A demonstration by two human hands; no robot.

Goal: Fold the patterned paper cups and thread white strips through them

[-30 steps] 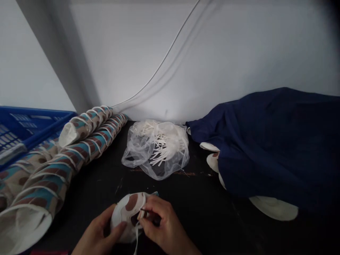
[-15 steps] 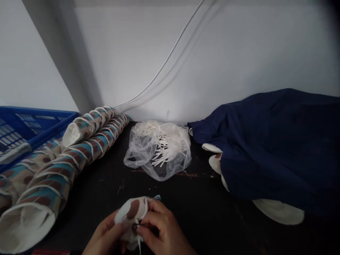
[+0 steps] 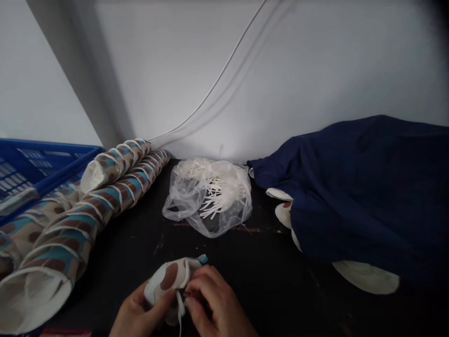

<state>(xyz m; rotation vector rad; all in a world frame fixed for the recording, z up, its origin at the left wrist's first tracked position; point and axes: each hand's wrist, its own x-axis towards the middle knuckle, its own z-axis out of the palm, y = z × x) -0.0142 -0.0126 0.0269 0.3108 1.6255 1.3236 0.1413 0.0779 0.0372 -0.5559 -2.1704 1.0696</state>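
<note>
Both my hands work low at the front edge of a dark table. My left hand cups a white mask-shaped cup piece with brown and teal patches, fingers wrapped round its lower side. My right hand presses against the same piece from the right, fingers pinched at its middle where a thin white strap hangs down. Whether the right fingers also hold something small is hidden.
Long nested stacks of the same patterned pieces lie at the left beside a blue crate. A clear bag of white strips sits in the middle. A dark blue cloth covers white pieces at the right.
The patterned piece has turned slightly in my hands and my right fingers have closed in over its middle. The view has shifted a little; nothing else has moved.
</note>
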